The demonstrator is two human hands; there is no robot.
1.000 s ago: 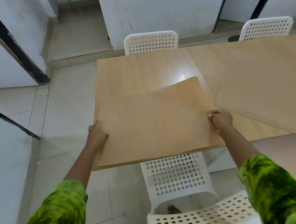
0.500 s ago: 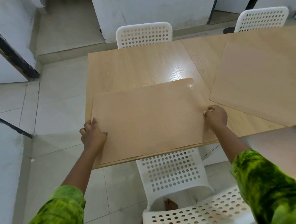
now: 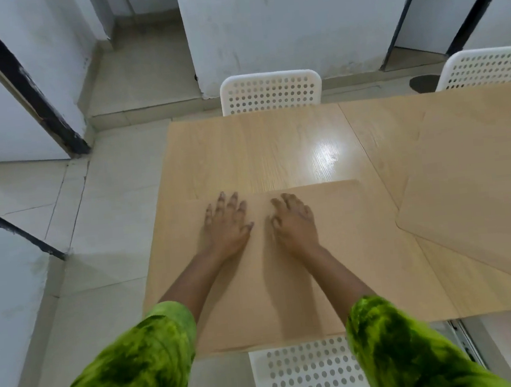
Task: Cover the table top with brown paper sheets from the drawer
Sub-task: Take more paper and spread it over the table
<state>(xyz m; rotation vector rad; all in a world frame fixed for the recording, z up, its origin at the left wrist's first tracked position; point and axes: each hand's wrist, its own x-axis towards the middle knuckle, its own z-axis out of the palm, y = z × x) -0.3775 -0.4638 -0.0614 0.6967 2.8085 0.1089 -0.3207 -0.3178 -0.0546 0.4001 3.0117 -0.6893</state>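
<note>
**Two sheets down, far half of table bare**

Table top: near-left corner covered by one brown paper sheet, a second sheet lies skewed across the right side. Far-left strip and the gap between sheets show bare wood, so coverage looks roughly half done; more sheets and squaring-up left. No drawer in view.

Left hand and right hand rest palm-down, side by side, on the near sheet's far edge. Fingers spread, left flat, right slightly curled; pressing, nothing gripped.
</note>
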